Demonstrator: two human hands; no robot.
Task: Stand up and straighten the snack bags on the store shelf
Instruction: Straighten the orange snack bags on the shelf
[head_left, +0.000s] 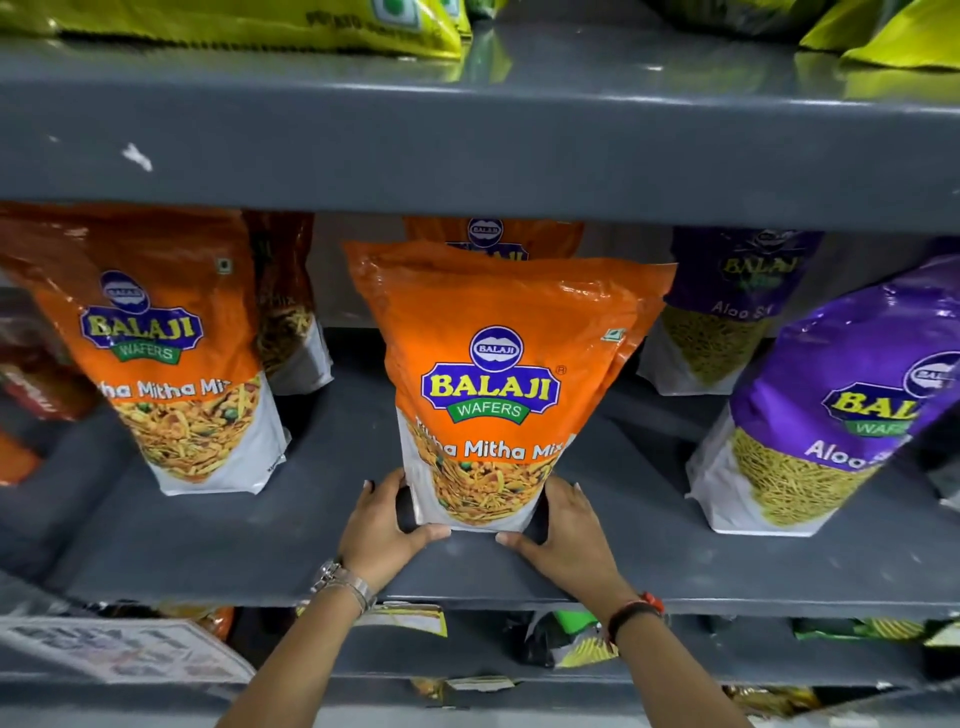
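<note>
An orange Balaji Tikha Mitha Mix bag (498, 374) stands upright at the middle of the grey shelf (322, 561). My left hand (382, 530) grips its lower left corner and my right hand (563, 540) grips its lower right corner, thumbs along the bag's bottom edge. A second orange bag (166, 343) stands upright to the left. Another orange bag (493, 236) shows behind the held one, mostly hidden. A purple Aloo Sev bag (831, 410) leans to the right at the shelf's right side, and one more purple bag (727, 306) stands behind it.
The shelf board above (467, 140) hangs low over the bag tops and carries yellow-green bags (234, 21). Red packets (31, 384) crowd the far left. Lower shelves hold several small packets (566, 639) and a printed box (119, 649). Bare shelf lies between the bags.
</note>
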